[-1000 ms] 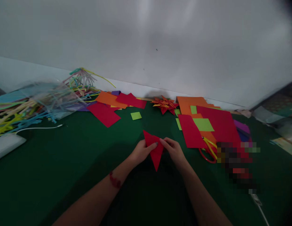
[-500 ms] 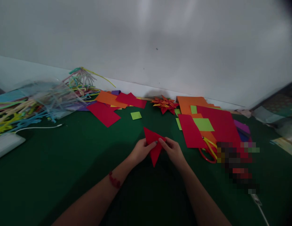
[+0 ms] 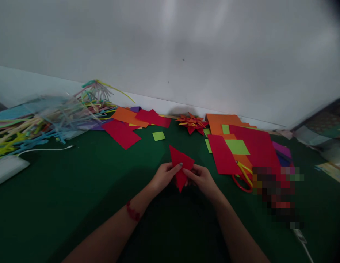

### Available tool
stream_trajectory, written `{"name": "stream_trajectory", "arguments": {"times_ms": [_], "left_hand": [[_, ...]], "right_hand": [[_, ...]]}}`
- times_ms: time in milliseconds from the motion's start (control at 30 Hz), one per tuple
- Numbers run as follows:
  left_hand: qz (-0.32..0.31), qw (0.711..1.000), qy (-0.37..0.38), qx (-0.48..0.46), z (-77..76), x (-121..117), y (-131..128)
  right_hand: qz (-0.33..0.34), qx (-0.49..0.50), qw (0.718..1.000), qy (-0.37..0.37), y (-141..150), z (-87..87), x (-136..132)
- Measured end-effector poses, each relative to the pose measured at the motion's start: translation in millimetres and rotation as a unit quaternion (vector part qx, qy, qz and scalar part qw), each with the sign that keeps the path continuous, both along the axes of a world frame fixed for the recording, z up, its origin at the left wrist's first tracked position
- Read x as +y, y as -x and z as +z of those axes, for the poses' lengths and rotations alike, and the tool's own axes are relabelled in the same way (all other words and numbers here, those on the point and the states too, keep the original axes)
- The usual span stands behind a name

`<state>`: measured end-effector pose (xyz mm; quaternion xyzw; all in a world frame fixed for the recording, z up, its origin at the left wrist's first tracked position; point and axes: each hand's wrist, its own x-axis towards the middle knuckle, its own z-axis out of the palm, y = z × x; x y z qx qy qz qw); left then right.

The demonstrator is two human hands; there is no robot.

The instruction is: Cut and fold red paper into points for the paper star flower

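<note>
The paper point(image 3: 183, 159), a red piece with pointed ends, is held between the left hand point(image 3: 163, 179) and the right hand point(image 3: 203, 178), near the middle of the view. The fingers of both hands grip it: the left thumb presses on its face from one side, the right thumb from the other, close together, with other fingers behind. One point aims up and away from the person, another down between the hands. A red bracelet point(image 3: 133, 212) circles the left wrist.

Beyond the hands, on the green surface point(image 3: 104, 175), a small green square point(image 3: 159, 136) lies by itself. A flower point(image 3: 192, 124) of red, orange and yellow points sits farther back, near the wall point(image 3: 186, 47). To its left are red sheets point(image 3: 122, 134) and an orange sheet point(image 3: 127, 117), overlapping; to its right, a larger spread of red, orange and green sheets point(image 3: 261, 144). Scissors point(image 3: 245, 171) with yellow and red handles rest at its near edge, beside a pixelated patch. Far left, pipe cleaners point(image 3: 15, 140) lie heaped partly under a clear bag point(image 3: 62, 111), behind a white device point(image 3: 11, 171) with a cable point(image 3: 46, 149).
</note>
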<state>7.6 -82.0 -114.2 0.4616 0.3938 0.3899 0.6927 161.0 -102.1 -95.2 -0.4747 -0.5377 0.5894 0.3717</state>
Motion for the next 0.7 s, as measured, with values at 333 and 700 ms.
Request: {"name": "stream_trajectory", "arguments": {"times_ms": [333,700], "left_hand": [[-0.041,0.999,-0.010,-0.014,2.0,-1.0,1.0],[-0.016,1.000,-0.006,-0.017,-0.9,-0.3,1.3]], "right_hand": [[0.011,0.002,1.000,-0.013,-1.1,-1.7,-1.8],[0.033,-0.011,0.999,-0.003,1.8,-3.5,-1.8]]}}
